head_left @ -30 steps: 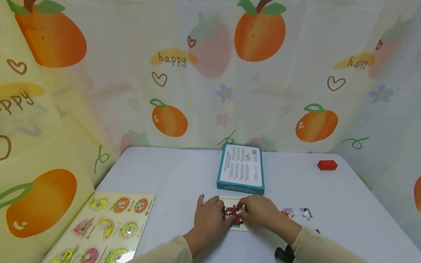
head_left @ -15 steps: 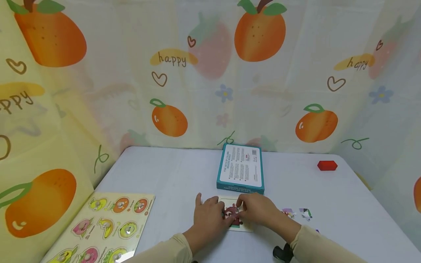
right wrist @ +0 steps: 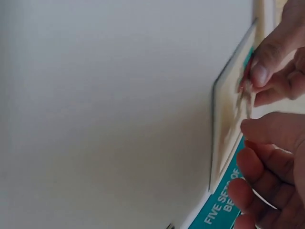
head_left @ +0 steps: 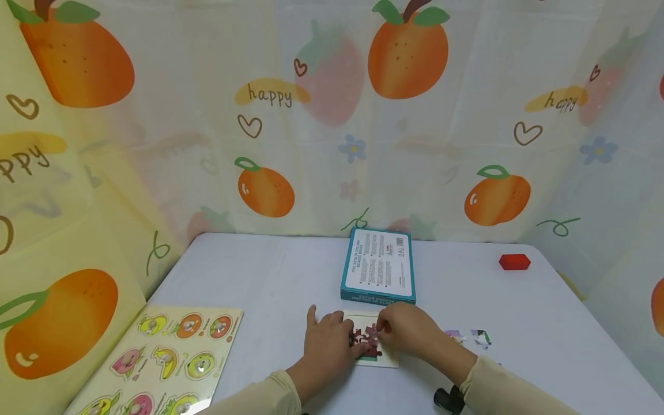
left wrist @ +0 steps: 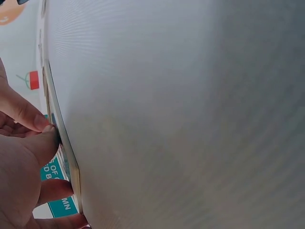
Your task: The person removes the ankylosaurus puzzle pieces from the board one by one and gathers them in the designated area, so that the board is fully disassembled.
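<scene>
A small pale puzzle board (head_left: 390, 360) lies in front of me, with dark red and pinkish jigsaw pieces (head_left: 370, 349) partly filling its picture area. My left hand (head_left: 328, 346) rests along the board's left side. Its thumb presses on the pieces, and its other fingers reach forward over the edge, as the left wrist view shows too. From the right, my right hand (head_left: 410, 329) pinches a pinkish puzzle piece (head_left: 372, 331) over the board's upper right part. That piece is blurred in the right wrist view, and the fingers partly cover it.
Loose puzzle pieces (head_left: 480, 338) lie to the right, partly behind the right forearm. Behind the board is a teal box (head_left: 378, 262). A fruit peg board (head_left: 178, 340) lies at left, a red block (head_left: 515, 262) at the far right. A black object (head_left: 449, 399) is near the right sleeve.
My right hand has shifted slightly at the board's upper right, and a pinkish piece now shows at its fingertips. The left hand has stayed nearly still.
</scene>
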Demonstrator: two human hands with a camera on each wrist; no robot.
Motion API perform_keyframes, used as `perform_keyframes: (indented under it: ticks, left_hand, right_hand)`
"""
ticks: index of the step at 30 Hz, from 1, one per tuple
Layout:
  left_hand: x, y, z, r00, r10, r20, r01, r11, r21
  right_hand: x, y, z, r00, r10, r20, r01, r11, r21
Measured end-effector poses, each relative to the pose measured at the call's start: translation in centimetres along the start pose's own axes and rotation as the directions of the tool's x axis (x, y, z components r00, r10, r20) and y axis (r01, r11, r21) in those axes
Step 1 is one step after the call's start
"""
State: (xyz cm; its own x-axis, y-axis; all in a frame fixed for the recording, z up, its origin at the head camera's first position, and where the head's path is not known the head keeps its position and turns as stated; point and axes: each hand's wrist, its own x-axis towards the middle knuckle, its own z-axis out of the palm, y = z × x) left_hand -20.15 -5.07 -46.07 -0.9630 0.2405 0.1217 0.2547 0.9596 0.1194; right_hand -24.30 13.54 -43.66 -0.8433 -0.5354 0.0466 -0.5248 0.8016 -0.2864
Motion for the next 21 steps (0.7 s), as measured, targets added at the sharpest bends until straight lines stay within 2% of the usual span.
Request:
perform_keyframes:
  ticks: [5, 9, 11, 15, 18, 21]
  left_hand:
    - [-0.1, 0.0, 0.0, 1.000, -0.010, 0.001, 0.010, 1.000, -0.006]
    - [0.0, 0.1, 0.1, 1.000, -0.008, 0.015, 0.008, 1.000, -0.002]
    - [0.0, 0.1, 0.1, 1.000, -0.005, 0.021, 0.005, 1.000, -0.004]
    - [-0.1, 0.2, 0.2, 1.000, -0.009, 0.030, 0.009, 1.000, -0.015]
    - [-0.1, 0.1, 0.2, 1.000, -0.014, 0.027, 0.014, 1.000, -0.020]
    - [-0.1, 0.1, 0.1, 1.000, -0.009, 0.022, 0.010, 1.000, -0.024]
  right_hand:
    - [-0.7, 1.1, -0.8, 0.998, 0.052, 0.020, -0.053, 0.998, 0.036]
    - [-3.1, 3.5, -2.3, 0.991, 0.096, 0.092, -0.106, 0.988, 0.112]
    - [-4.8, 5.2, -2.9, 0.987, 0.096, 0.132, -0.116, 0.981, 0.153]
    - [-8.1, 8.2, -3.4, 0.980, 0.047, 0.192, -0.094, 0.966, 0.239]
    - [-9.6, 9.1, -3.5, 0.979, 0.023, 0.202, -0.080, 0.956, 0.283]
    - [-10.1, 9.1, -3.4, 0.978, 0.022, 0.206, -0.087, 0.946, 0.313]
